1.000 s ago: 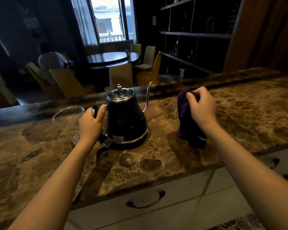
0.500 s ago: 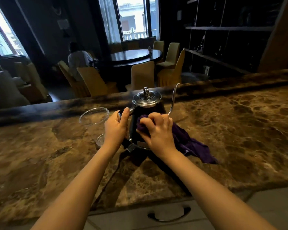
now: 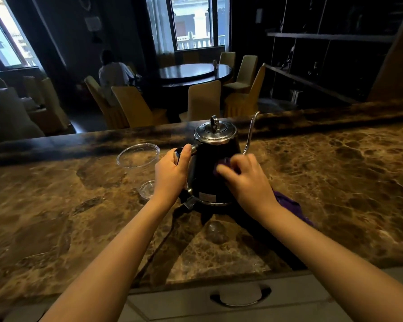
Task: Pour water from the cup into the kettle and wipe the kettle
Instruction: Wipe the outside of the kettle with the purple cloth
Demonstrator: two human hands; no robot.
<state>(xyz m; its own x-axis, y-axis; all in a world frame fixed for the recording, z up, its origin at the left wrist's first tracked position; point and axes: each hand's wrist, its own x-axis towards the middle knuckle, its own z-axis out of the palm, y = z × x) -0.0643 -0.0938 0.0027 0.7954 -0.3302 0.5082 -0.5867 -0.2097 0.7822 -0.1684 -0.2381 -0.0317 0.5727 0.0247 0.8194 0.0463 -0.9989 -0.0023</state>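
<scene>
A black gooseneck kettle [image 3: 209,163] with a shiny metal lid stands upright on its base in the middle of the brown marble counter [image 3: 335,182]. My left hand [image 3: 171,175] is closed around the kettle's handle on its left side. My right hand [image 3: 247,182] presses a purple cloth [image 3: 289,205] against the kettle's right side; the cloth trails down behind my wrist onto the counter. A clear plastic cup [image 3: 139,166] stands just left of the kettle, beside my left hand. I cannot tell whether any water is in it.
The kettle's dark cord [image 3: 163,242] runs toward the counter's near edge. White drawers with a recessed handle [image 3: 240,296] sit below the edge. Beyond the counter are a round table [image 3: 196,73], several covered chairs and a seated person [image 3: 113,73].
My right hand brought the purple cloth from the counter on the right to the kettle, then slid it from the front to the right side. My left hand stayed on the handle.
</scene>
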